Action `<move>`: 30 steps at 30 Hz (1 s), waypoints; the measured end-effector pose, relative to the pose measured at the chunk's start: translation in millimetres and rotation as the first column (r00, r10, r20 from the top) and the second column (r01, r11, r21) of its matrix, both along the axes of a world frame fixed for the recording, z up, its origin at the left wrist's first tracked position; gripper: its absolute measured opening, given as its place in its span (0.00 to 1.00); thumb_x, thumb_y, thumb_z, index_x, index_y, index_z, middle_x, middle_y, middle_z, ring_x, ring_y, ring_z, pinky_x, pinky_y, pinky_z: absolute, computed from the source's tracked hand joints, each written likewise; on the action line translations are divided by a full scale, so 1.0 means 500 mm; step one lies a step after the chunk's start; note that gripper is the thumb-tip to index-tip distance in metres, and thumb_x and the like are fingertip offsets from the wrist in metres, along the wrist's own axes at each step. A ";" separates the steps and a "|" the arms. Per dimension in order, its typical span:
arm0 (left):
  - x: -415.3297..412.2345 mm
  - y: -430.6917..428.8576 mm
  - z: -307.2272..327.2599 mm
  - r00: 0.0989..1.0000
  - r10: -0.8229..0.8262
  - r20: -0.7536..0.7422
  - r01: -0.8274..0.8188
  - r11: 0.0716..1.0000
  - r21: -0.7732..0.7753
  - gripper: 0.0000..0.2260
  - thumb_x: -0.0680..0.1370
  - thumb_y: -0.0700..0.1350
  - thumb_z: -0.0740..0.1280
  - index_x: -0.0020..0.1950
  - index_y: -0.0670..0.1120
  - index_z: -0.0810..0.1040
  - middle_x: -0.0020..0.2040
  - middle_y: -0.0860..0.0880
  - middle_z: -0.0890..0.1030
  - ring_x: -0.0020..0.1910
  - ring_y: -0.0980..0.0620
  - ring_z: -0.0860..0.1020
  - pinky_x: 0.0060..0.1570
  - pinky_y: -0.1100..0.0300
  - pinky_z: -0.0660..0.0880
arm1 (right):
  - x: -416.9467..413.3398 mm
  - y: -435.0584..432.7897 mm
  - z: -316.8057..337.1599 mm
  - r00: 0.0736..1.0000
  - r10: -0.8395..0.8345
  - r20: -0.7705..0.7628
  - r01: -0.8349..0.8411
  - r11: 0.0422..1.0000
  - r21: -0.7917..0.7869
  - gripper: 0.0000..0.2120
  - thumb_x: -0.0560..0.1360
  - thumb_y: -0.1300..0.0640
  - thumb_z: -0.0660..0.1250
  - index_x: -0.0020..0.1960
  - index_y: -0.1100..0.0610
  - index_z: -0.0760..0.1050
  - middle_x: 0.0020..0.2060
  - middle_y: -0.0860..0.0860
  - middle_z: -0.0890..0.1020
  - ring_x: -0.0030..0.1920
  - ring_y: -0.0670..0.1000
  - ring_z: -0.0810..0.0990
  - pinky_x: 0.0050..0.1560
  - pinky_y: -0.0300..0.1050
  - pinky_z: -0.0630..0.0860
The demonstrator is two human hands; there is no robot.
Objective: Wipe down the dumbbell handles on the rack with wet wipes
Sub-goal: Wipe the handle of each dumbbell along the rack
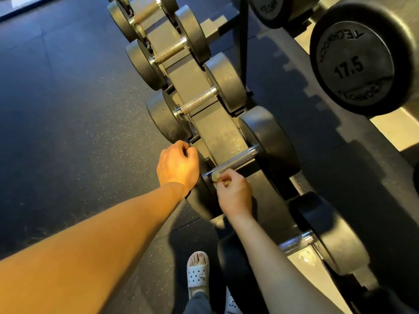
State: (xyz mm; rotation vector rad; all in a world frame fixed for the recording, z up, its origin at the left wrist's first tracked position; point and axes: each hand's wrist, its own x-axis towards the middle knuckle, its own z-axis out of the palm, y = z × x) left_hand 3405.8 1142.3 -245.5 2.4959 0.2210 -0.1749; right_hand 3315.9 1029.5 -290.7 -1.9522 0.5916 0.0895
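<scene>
Right hand [234, 192]: thumb and fingers pinch a small wadded wet wipe [217, 176] and press it to the handle [235, 160] at the end closest to the left hand. The wad is crumpled and yellowish in this light. It is probably bunched small so it can work into the knurling.

Left hand [178, 165]: knuckles up, fingers curled, set on the outer rim of the near head [204, 196], just beside the right hand. It is likely bracing the dumbbell so it won't roll in its cradle under the rubbing. The fingertips are hidden, so I cannot tell whether they hook the rim or sit as a loose fist.

Handle: steel bar with cross-hatched knurl and smooth bright collars at both ends. It runs from the right fingertips away to the far head [269, 141]. Most of its length lies bare beyond the wipe, so I'd guess this one is barely begun or the wipe is at one end of a stroke.

Heads: thick round drums, matte black, rubbery-looking, faintly pebbled.

Rack [217, 125]: slanted dark metal spine under the handles, scuffed, with a few pale specks just past the right hand. The saddles carry the heads only, so each bar is open from above and easy to reach.

Beyond both hands, the next handle up [199, 102] has the same knurl. Beside the right forearm is a nearer handle [294, 242]. Well above the right hand, an upper-tier head is marked 17.5 [353, 64].

Floor [68, 109]: dark speckled rubber under the left forearm. A pale perforated sandal [197, 271] shows between the forearms.
</scene>
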 end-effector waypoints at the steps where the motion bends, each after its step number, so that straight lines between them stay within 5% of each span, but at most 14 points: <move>1: 0.001 0.001 -0.001 1.000 0.004 -0.004 -0.004 1.000 -0.001 0.10 0.82 0.50 0.58 0.47 0.51 0.77 0.40 0.52 0.79 0.42 0.50 0.77 0.45 0.50 0.77 | 0.005 -0.010 0.005 1.000 0.016 0.024 -0.016 0.999 -0.030 0.04 0.79 0.59 0.69 0.48 0.51 0.79 0.43 0.45 0.83 0.46 0.42 0.82 0.48 0.40 0.82; 5: 0.004 0.002 -0.005 1.000 0.006 -0.019 -0.006 1.000 -0.018 0.11 0.80 0.52 0.57 0.46 0.53 0.77 0.42 0.52 0.79 0.46 0.48 0.78 0.48 0.47 0.79 | 0.048 -0.053 0.041 0.978 -0.098 0.185 0.135 0.971 -0.196 0.06 0.80 0.59 0.68 0.56 0.53 0.78 0.52 0.45 0.80 0.52 0.45 0.80 0.50 0.38 0.79; 8: 0.004 0.002 -0.005 0.999 0.015 -0.035 -0.016 1.000 -0.024 0.10 0.78 0.53 0.56 0.44 0.54 0.76 0.42 0.53 0.78 0.46 0.48 0.77 0.47 0.45 0.79 | 0.061 -0.033 0.051 0.976 0.209 0.062 -0.171 0.912 -0.373 0.08 0.82 0.58 0.64 0.57 0.54 0.80 0.53 0.49 0.79 0.51 0.46 0.80 0.52 0.40 0.79; 12: 0.004 0.004 -0.005 0.998 0.021 -0.051 -0.023 0.999 -0.039 0.10 0.79 0.54 0.56 0.43 0.55 0.75 0.43 0.54 0.78 0.48 0.47 0.77 0.49 0.44 0.79 | 0.111 -0.038 0.092 0.812 0.546 -0.205 -0.564 0.643 -0.519 0.06 0.82 0.55 0.66 0.53 0.55 0.80 0.48 0.50 0.80 0.47 0.50 0.81 0.47 0.43 0.77; 15: 0.004 0.004 -0.008 0.999 0.020 -0.051 -0.023 0.999 -0.049 0.09 0.81 0.52 0.58 0.43 0.54 0.74 0.43 0.53 0.77 0.48 0.48 0.77 0.48 0.45 0.78 | 0.184 -0.073 0.130 0.775 0.490 -0.400 -0.598 0.363 -0.714 0.06 0.80 0.57 0.68 0.55 0.57 0.77 0.49 0.54 0.78 0.42 0.50 0.74 0.42 0.44 0.73; 18: 0.005 0.005 -0.008 0.999 0.011 -0.048 -0.013 0.999 -0.040 0.09 0.81 0.51 0.59 0.44 0.53 0.75 0.42 0.54 0.77 0.48 0.49 0.76 0.48 0.47 0.77 | 0.210 -0.054 0.130 0.629 0.446 -0.637 -0.752 0.142 -0.644 0.10 0.79 0.57 0.67 0.59 0.59 0.76 0.51 0.57 0.77 0.43 0.54 0.73 0.42 0.46 0.73; 23: 0.006 0.005 -0.009 0.999 0.004 -0.046 -0.005 1.000 -0.030 0.09 0.81 0.52 0.58 0.49 0.52 0.77 0.45 0.54 0.78 0.50 0.49 0.76 0.52 0.47 0.78 | 0.219 -0.060 0.135 0.509 0.559 -0.654 -0.842 0.166 -0.513 0.13 0.78 0.59 0.68 0.62 0.59 0.76 0.52 0.56 0.79 0.50 0.55 0.79 0.52 0.49 0.78; 26: 0.006 0.005 -0.011 0.999 0.004 -0.050 -0.006 0.999 -0.040 0.09 0.81 0.53 0.58 0.50 0.53 0.77 0.46 0.54 0.78 0.51 0.49 0.77 0.53 0.45 0.78 | 0.193 -0.085 0.135 0.513 0.649 -0.562 -0.808 0.144 -0.571 0.14 0.78 0.58 0.70 0.62 0.58 0.75 0.58 0.56 0.75 0.49 0.53 0.77 0.48 0.48 0.75; 30: 0.007 0.006 -0.008 0.998 -0.010 -0.055 0.008 0.999 -0.033 0.10 0.79 0.54 0.56 0.45 0.55 0.75 0.43 0.54 0.77 0.48 0.47 0.77 0.50 0.43 0.78 | 0.135 -0.103 0.117 0.583 0.731 -0.355 -0.745 0.306 -0.593 0.07 0.78 0.60 0.70 0.55 0.56 0.77 0.57 0.53 0.74 0.43 0.48 0.76 0.44 0.42 0.75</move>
